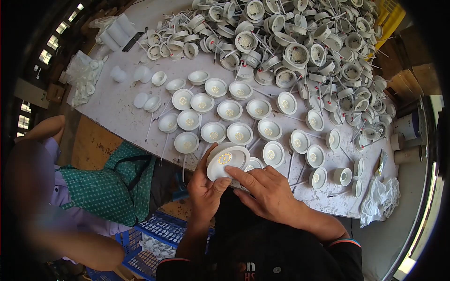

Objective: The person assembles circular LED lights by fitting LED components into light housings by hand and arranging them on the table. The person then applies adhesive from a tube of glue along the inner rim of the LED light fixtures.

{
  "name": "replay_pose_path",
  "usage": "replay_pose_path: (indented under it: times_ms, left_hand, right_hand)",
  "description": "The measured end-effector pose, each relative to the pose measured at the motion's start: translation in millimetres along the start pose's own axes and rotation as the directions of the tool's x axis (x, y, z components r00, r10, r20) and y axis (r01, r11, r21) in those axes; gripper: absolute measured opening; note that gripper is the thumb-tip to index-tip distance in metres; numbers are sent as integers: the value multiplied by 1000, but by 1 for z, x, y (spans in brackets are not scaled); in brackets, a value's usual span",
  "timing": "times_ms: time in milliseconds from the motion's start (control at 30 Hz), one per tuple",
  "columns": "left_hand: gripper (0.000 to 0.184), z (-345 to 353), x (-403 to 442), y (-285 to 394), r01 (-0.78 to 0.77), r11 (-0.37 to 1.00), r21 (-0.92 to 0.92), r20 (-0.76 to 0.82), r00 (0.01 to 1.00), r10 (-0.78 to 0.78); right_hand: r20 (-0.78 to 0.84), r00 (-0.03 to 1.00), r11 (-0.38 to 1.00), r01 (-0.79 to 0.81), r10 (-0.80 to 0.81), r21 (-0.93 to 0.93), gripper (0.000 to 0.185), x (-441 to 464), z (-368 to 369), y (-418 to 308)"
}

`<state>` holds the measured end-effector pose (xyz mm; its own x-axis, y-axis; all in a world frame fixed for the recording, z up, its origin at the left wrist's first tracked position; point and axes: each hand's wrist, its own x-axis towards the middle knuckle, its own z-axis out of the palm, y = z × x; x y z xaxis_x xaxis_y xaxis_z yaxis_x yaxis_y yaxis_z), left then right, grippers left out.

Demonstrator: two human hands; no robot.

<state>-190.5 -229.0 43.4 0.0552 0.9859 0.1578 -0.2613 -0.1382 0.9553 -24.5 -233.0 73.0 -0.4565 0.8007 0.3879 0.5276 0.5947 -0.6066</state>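
My left hand (205,191) grips a white round LED downlight (228,159) by its rim, tilted so the cup and its ring of yellow LEDs face up. My right hand (269,189) has its index finger stretched out, the tip touching the inside of the cup near its lower edge. That hand's other fingers are partly bent and hold nothing I can see. Just past my hands, similar downlights (239,134) lie in loose rows on the white table (126,100), most facing up, some with wires trailing.
A large heap of downlight housings (296,55) with wires covers the far side. Plastic bags (382,196) lie at the right edge, and white rolls (116,32) at far left. A co-worker in a green apron (101,187) sits left, near blue crates (161,229).
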Motion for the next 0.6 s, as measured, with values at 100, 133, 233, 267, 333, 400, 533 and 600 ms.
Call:
replay_pose_path:
  times_ms: [100, 133, 233, 267, 333, 400, 533, 600]
  left_hand:
    - [68, -1, 0, -2, -11, 1000, 19, -16, 1000, 11]
    - [68, -1, 0, -2, -10, 1000, 19, -19, 1000, 11]
    - [66, -5, 0, -4, -13, 1000, 12, -29, 999, 13]
    - [66, -7, 0, -5, 4, 1000, 4, -45, 999, -4]
    - [65, -10, -2, -6, 18, 1000, -1, -68, 998, -18]
    - [64, -13, -5, -5, 93, 995, -42, -93, 991, -96]
    - [64, -15, -7, -5, 116, 993, -20, -134, 984, -117]
    - [64, -17, -9, -7, 85, 996, -15, -131, 988, -87]
  right_hand:
    - [14, 1000, 1000, -5, 5, -11, 55, 3, -1, -1]
    - [16, 1000, 1000, -11, 12, -10, 54, 4, -1, -1]
    - [-1, 1000, 1000, -5, 5, -14, 51, 8, 2, -1]
    - [0, 1000, 1000, 0, 0, -13, 51, 9, 3, -2]
    - [13, 1000, 1000, -17, 18, -8, 50, 12, 4, -4]
    - [14, 1000, 1000, -9, 9, -2, 49, 13, 8, -3]
    - [31, 1000, 1000, 1, -1, -16, 46, 17, 11, -2]
    - [40, 999, 1000, 3, -3, -13, 46, 20, 10, -4]
